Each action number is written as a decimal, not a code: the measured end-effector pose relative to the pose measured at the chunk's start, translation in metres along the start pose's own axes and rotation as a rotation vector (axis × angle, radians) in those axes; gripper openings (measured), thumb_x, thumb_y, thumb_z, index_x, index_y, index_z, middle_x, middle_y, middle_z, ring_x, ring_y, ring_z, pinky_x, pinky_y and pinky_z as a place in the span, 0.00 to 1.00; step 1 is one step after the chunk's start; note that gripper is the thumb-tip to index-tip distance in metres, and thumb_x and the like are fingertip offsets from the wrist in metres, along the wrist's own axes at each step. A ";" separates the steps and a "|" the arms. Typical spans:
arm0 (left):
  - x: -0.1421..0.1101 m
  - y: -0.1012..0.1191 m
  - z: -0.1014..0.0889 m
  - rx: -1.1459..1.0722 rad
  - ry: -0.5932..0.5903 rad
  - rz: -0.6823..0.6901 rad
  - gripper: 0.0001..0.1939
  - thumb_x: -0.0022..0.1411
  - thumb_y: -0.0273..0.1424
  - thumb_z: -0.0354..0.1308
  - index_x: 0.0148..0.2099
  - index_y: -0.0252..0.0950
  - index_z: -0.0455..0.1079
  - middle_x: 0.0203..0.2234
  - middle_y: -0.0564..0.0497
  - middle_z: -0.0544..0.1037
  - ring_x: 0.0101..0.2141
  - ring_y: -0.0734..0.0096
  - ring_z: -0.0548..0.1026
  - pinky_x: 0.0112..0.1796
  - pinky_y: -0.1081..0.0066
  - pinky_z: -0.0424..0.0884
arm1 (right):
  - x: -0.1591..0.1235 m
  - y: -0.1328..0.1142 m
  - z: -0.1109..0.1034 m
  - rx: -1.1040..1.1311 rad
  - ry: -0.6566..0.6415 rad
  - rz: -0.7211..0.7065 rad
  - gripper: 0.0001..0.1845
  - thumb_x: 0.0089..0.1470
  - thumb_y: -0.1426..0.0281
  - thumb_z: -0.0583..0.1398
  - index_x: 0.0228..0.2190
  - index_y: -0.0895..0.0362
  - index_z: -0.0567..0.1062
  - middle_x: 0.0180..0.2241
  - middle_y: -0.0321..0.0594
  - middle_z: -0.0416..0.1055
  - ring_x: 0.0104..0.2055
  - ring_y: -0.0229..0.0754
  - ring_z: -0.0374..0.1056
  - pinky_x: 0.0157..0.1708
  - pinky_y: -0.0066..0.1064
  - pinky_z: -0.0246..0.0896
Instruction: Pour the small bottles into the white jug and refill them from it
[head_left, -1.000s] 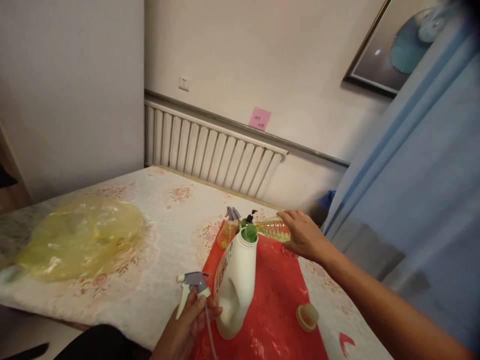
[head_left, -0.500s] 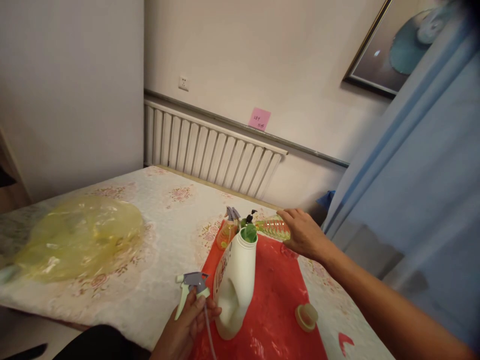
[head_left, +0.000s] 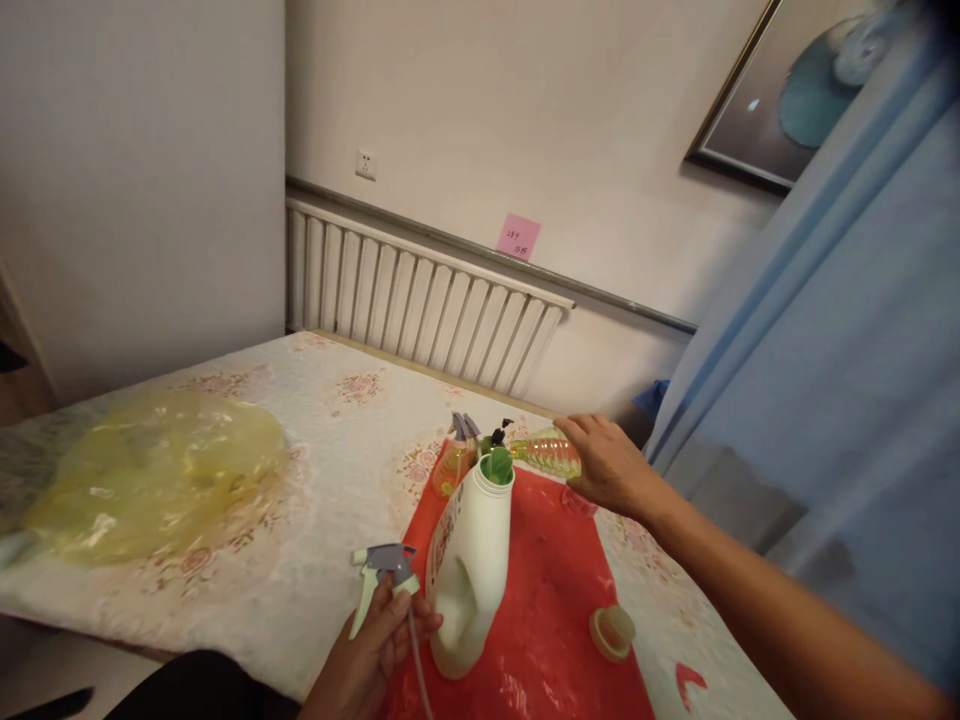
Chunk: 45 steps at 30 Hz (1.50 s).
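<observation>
My left hand (head_left: 382, 630) is closed on a grey and pale-green trigger spray head (head_left: 386, 565), whose thin tube hangs down. Its fingertips reach the lower side of a white jug (head_left: 480, 560), which stands upright on a red plastic bag (head_left: 559, 620). A green funnel (head_left: 498, 465) sits in the jug's mouth. Wrapped round the base of a clear ribbed bottle (head_left: 547, 455), my right hand (head_left: 607, 465) holds it nearly level, neck toward the funnel. The liquid flow is too small to make out.
Behind the jug stand an orange spray bottle (head_left: 454, 460) and a black pump top (head_left: 501, 434). A beige cap (head_left: 613, 634) lies at the bag's right edge. A crumpled yellow plastic bag (head_left: 165, 470) covers the table's left. A radiator (head_left: 420, 300) and curtain (head_left: 817, 350) border the table.
Hardly anything differs. The clear bottle and my right hand keep nearly the same tilted pose, and my left hand holds the spray head in place.
</observation>
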<state>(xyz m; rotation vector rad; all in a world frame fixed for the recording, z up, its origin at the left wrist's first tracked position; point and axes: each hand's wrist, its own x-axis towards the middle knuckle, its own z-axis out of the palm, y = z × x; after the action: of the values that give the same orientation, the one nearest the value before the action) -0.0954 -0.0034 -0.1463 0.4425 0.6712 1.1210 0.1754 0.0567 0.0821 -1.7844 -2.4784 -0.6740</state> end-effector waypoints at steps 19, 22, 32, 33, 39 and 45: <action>-0.003 0.004 0.003 -0.033 0.030 0.007 0.15 0.52 0.31 0.67 0.39 0.36 0.67 0.27 0.51 0.80 0.35 0.61 0.81 0.46 0.62 0.74 | 0.003 0.000 -0.001 -0.010 0.004 -0.017 0.38 0.38 0.77 0.59 0.55 0.60 0.64 0.51 0.50 0.67 0.51 0.52 0.59 0.50 0.40 0.54; -0.004 0.005 0.003 -0.025 0.017 0.001 0.14 0.52 0.32 0.67 0.39 0.36 0.67 0.28 0.51 0.80 0.37 0.61 0.81 0.46 0.62 0.74 | 0.003 0.001 0.000 -0.014 0.003 -0.022 0.38 0.38 0.77 0.59 0.55 0.61 0.64 0.51 0.51 0.67 0.51 0.53 0.59 0.49 0.40 0.54; -0.004 0.005 0.003 -0.009 0.023 -0.007 0.16 0.51 0.34 0.68 0.39 0.37 0.65 0.27 0.51 0.80 0.38 0.58 0.81 0.45 0.62 0.74 | 0.004 0.000 0.000 -0.046 0.005 -0.029 0.37 0.39 0.76 0.58 0.55 0.61 0.64 0.51 0.51 0.67 0.50 0.53 0.59 0.48 0.39 0.55; -0.004 0.005 0.003 -0.007 0.025 -0.009 0.16 0.51 0.34 0.68 0.39 0.37 0.66 0.27 0.51 0.80 0.38 0.58 0.81 0.45 0.63 0.74 | 0.004 0.000 0.000 -0.045 0.005 -0.030 0.37 0.39 0.76 0.58 0.55 0.61 0.64 0.51 0.51 0.67 0.50 0.53 0.59 0.48 0.39 0.55; -0.004 0.005 0.001 -0.006 0.015 -0.003 0.15 0.52 0.34 0.67 0.40 0.37 0.67 0.29 0.51 0.80 0.39 0.58 0.80 0.47 0.62 0.73 | 0.006 -0.001 -0.002 -0.046 0.004 -0.032 0.36 0.39 0.76 0.59 0.54 0.60 0.64 0.51 0.50 0.67 0.51 0.53 0.59 0.48 0.39 0.55; -0.003 0.004 -0.001 -0.019 0.014 -0.005 0.14 0.52 0.34 0.67 0.39 0.36 0.68 0.28 0.51 0.80 0.38 0.59 0.80 0.47 0.62 0.73 | 0.006 -0.001 -0.001 -0.053 0.007 -0.032 0.36 0.38 0.77 0.58 0.54 0.58 0.64 0.51 0.49 0.66 0.51 0.53 0.58 0.48 0.39 0.54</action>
<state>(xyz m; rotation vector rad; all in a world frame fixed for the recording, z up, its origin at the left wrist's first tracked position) -0.0991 -0.0045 -0.1436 0.4168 0.6733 1.1255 0.1722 0.0618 0.0844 -1.7590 -2.5133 -0.7533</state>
